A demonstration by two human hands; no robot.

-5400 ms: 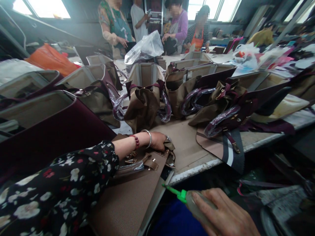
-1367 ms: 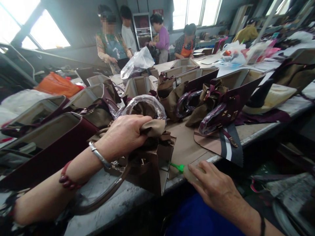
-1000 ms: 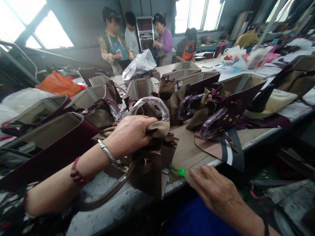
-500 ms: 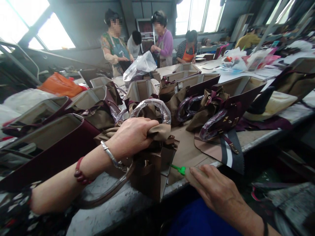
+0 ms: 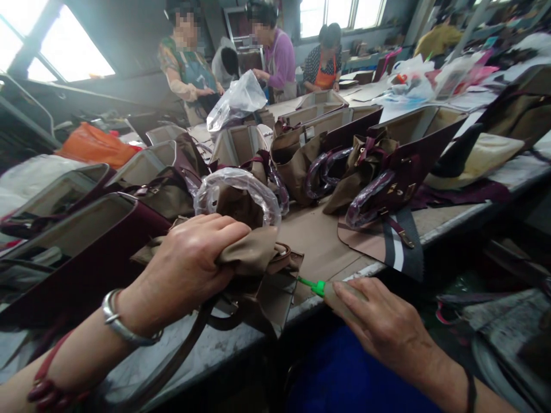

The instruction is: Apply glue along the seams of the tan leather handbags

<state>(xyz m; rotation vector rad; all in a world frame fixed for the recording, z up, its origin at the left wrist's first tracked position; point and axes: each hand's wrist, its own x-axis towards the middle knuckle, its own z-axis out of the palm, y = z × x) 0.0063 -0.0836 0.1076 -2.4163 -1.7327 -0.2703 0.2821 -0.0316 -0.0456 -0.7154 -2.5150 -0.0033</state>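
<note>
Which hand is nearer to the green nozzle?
Right. The right hand grips the bottle behind the green nozzle; the left hand is farther, to the nozzle's left, holding brown fabric.

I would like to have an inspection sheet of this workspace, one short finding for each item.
Surface: table, pale top with dark smudges.
Job's things: brown bag; bottle with green nozzle.
Clutter: dark purple bags, orange bag, clear plastic bag.
Hands: left hand grips the brown bag's cloth; right hand holds the bottle, nozzle near the brown bag, contact unclear.
Cables: none clearly identifiable.
Surroundings: people across the table, windows behind.
</note>
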